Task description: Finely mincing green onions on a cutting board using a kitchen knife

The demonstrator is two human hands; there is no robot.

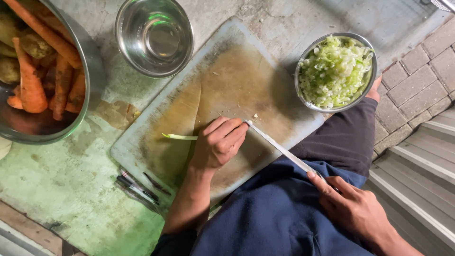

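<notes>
Bowls, carrots and pens around the work

Empty steel bowl [154,37] top centre; large bowl [87,102] of carrots [31,85] at left; bowl of chopped greens [335,71] right; pens [137,188] below.

The cutting board [222,90] is pale grey-white at its edges and stained a dull brown-yellow through the middle. On it lies a spring onion stalk [179,137], pale green. The chopped greens [334,71] in the small steel bowl [303,97] are light green mixed with white. The empty bowl [154,37] is shiny silver with green glints. The carrots [47,61] in the big pan [90,80] are orange, smudged with what looks like dark soil. The knife [279,149] has a whitish blade. The apron or garment [270,213] is navy blue. The counter [61,189] is mottled grey with a green tint.
</notes>
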